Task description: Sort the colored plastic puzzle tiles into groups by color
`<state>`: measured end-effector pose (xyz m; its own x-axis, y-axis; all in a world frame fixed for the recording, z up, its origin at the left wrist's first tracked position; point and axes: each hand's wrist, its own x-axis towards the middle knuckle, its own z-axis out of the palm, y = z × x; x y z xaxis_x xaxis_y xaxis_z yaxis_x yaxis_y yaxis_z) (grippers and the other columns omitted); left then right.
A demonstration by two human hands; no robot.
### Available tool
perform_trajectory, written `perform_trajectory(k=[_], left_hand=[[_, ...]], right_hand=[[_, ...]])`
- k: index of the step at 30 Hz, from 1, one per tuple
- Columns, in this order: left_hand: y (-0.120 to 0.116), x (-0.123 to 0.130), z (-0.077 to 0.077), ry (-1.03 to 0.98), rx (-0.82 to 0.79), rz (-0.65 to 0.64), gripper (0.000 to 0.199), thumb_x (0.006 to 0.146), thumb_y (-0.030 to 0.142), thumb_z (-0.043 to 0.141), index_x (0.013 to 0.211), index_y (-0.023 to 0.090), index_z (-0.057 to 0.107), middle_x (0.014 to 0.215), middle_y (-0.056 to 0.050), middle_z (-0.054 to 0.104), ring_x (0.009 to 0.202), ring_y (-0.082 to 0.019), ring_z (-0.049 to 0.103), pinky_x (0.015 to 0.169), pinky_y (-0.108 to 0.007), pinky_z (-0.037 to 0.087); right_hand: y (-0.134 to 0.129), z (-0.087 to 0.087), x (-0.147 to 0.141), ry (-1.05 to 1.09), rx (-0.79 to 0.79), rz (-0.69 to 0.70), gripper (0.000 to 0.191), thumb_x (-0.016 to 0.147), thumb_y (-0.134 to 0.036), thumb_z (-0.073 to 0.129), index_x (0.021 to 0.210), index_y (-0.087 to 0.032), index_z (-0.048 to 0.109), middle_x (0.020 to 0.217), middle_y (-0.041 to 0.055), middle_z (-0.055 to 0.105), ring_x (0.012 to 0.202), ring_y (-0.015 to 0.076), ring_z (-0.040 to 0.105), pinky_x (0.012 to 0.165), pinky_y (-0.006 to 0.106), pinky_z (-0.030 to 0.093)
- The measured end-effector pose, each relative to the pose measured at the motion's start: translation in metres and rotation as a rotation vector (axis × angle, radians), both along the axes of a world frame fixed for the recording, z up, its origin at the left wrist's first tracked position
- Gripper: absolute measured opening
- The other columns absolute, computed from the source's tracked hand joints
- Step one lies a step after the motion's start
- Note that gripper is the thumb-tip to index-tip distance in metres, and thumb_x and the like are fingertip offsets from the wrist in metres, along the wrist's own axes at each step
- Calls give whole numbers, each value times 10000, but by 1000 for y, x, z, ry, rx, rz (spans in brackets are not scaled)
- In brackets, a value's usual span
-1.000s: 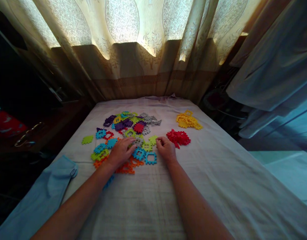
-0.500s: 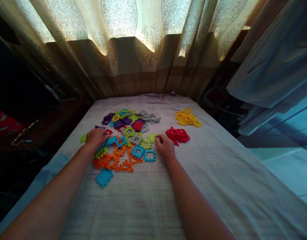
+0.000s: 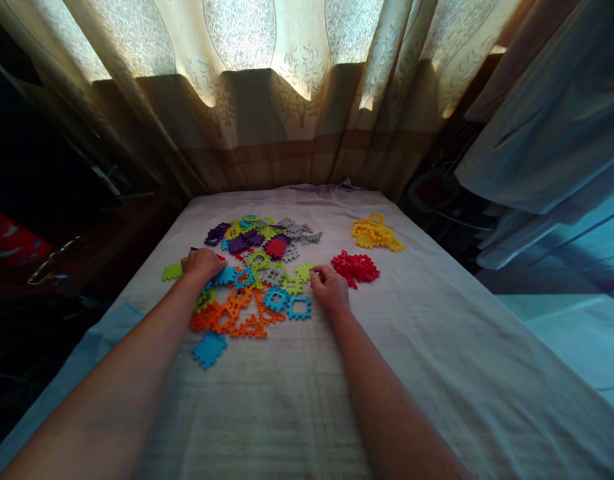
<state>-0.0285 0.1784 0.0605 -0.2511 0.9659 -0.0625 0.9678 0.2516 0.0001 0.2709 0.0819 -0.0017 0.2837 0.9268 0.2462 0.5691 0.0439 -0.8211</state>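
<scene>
My left hand point(image 3: 203, 264) is at the left side of a mixed pile of plastic interlocking tiles, its fingers curled down beside blue tiles point(image 3: 225, 275) and a small red piece. What its fingertips hold, if anything, is hidden. My right hand point(image 3: 329, 288) rests on the cloth at the pile's right edge, fingers curled in a loose fist beside a lime green tile point(image 3: 304, 271); whatever is inside is hidden. Orange tiles point(image 3: 239, 319) lie nearest me, with a solid blue tile point(image 3: 209, 350) apart in front. Purple tiles point(image 3: 237, 245) and grey tiles point(image 3: 303, 231) sit farther back.
A red heap of tiles point(image 3: 355, 268) lies just beyond my right hand, and a yellow heap point(image 3: 375, 233) farther back. A pale cloth point(image 3: 427, 347) covers the surface. Curtains point(image 3: 301, 133) hang behind; hanging clothes point(image 3: 541, 133) are at right, dark furniture at left.
My left hand has shifted slightly right and up, over the pile's left part. My right hand stays in place. The view has tilted a little.
</scene>
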Motion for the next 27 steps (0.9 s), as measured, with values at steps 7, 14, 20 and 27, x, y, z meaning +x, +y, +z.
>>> perform_trajectory(k=[7,14,20,27], left_hand=[[-14,8,-9,-118,425,-182,258,806,409,527,826,222,704,1274,-129,643,1213,-326,551,1013,-474,431],[-51,57,-8,-267,642,-522,202,881,380,539,869,218,659,1352,-91,592,1318,-271,480,1132,-453,346],[-82,112,-19,-308,599,-781,179,902,375,570,895,224,667,1365,-78,593,1356,-269,452,1161,-479,319],[-88,137,-33,-326,650,-903,217,932,390,539,959,220,671,1355,-104,605,1327,-267,489,1138,-496,360]], right_hand=[[0,1,1,10,-9,14,232,820,-335,508,856,-218,705,631,1,665,609,163,613,632,262,449],[0,2,1,73,-25,80,254,827,-401,518,827,-226,703,657,6,686,651,167,634,655,261,469],[-3,5,0,190,24,202,370,828,-517,506,806,-216,720,704,9,704,657,161,624,644,253,461],[-1,8,1,325,55,271,339,752,-500,548,721,-207,717,671,3,690,655,160,604,644,254,462]])
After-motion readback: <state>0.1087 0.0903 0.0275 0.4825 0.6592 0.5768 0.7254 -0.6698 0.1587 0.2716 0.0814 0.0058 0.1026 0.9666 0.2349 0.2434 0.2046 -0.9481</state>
